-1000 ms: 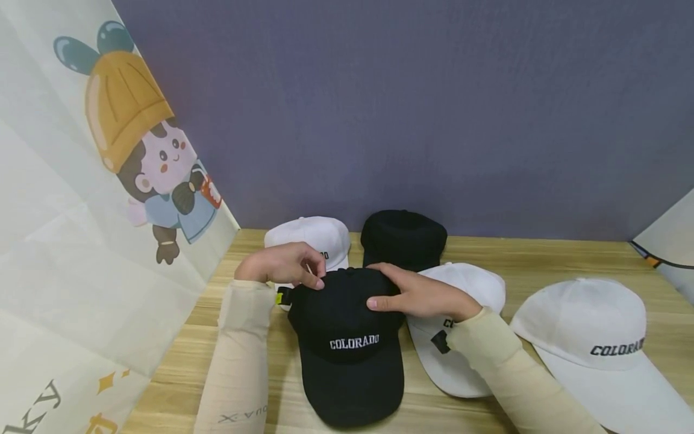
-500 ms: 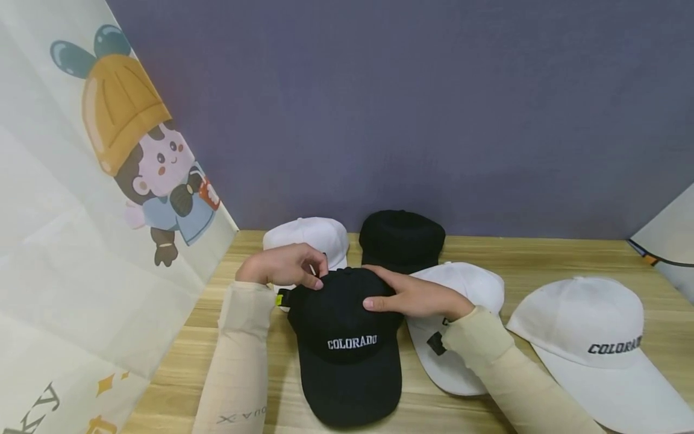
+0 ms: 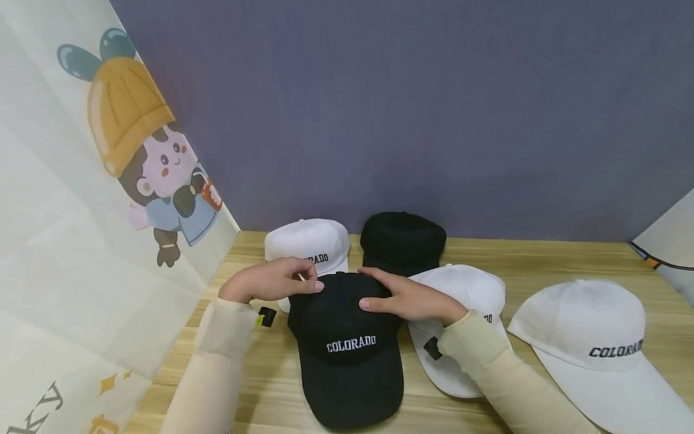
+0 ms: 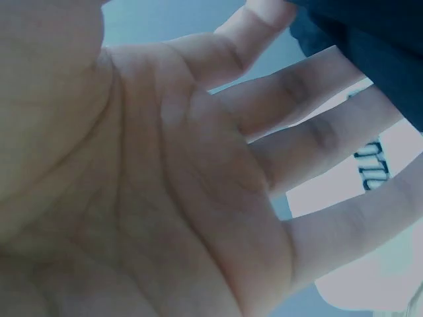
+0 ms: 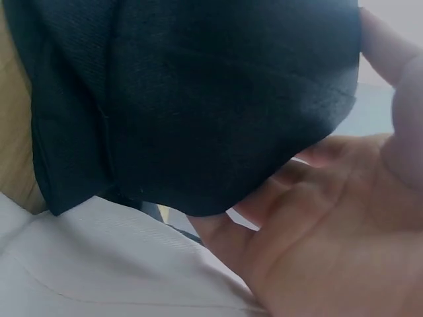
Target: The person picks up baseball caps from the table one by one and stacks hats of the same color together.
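A black baseball cap with white COLORADO lettering stands in the middle, its brim toward me. My left hand pinches the upper left of its crown, thumb in front. The left wrist view shows the fingers reaching behind the dark cloth, their tips hidden. On the crown's other side my right hand grips with the thumb on the front and fingers curved round the back, as the right wrist view shows around the black cloth. Right beside it, a white cap lies partly under my right forearm.
Behind the held cap stand another white cap and a second black cap. A larger-looking white cap lies at the right on the wooden table. A grey panel closes the back, a printed white sheet the left.
My left hand and forearm have shifted a little left and down, showing more lettering on the white cap behind. My right hand stays on the black cap, which has hardly moved.
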Motion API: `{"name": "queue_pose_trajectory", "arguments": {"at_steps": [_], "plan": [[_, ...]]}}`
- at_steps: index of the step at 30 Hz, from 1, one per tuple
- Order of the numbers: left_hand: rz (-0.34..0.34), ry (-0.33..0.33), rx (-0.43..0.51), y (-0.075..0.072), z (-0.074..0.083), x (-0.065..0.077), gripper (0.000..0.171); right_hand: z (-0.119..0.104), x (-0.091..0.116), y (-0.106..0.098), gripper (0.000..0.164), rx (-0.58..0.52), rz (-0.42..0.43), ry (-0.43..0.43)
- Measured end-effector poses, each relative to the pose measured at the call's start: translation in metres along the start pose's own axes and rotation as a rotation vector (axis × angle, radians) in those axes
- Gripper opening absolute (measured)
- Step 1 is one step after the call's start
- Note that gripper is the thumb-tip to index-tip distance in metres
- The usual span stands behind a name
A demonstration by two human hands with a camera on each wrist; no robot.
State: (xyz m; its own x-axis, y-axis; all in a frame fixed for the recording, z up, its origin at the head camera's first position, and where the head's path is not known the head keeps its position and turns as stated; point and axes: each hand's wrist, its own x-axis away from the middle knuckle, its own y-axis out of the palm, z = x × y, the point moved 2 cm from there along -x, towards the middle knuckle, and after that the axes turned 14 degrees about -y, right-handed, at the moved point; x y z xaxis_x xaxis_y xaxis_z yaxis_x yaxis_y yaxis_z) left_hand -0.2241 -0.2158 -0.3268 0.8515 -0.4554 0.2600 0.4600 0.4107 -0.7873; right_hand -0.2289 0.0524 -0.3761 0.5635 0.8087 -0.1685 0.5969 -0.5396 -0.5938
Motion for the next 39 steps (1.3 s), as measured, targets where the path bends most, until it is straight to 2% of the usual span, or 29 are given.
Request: {"name": "queue_pose_trajectory", "arguments": {"at_steps": [6, 14, 22, 30, 39], "plan": [[0.020, 0.005, 0.011, 0.003, -0.012, 0.013, 0.027, -0.001, -0.001, 0.000, 0.075, 0.066, 0.040, -0.006], [0.012, 0.038, 0.110, 0.008, -0.025, 0.018, 0.021, -0.002, -0.002, 0.003, 0.073, 0.102, 0.036, -0.032], [0.041, 0.027, 0.116, 0.010, -0.023, 0.015, 0.021, -0.007, 0.002, -0.003, 0.071, 0.123, 0.036, -0.043], [0.063, 0.036, 0.098, 0.009, -0.023, 0.014, 0.018, -0.011, 0.007, -0.017, 0.058, 0.118, 0.033, -0.053], [0.081, 0.045, 0.088, 0.009, -0.023, 0.014, 0.015, -0.020, 0.018, -0.041, 0.051, 0.156, 0.112, -0.028]]}}
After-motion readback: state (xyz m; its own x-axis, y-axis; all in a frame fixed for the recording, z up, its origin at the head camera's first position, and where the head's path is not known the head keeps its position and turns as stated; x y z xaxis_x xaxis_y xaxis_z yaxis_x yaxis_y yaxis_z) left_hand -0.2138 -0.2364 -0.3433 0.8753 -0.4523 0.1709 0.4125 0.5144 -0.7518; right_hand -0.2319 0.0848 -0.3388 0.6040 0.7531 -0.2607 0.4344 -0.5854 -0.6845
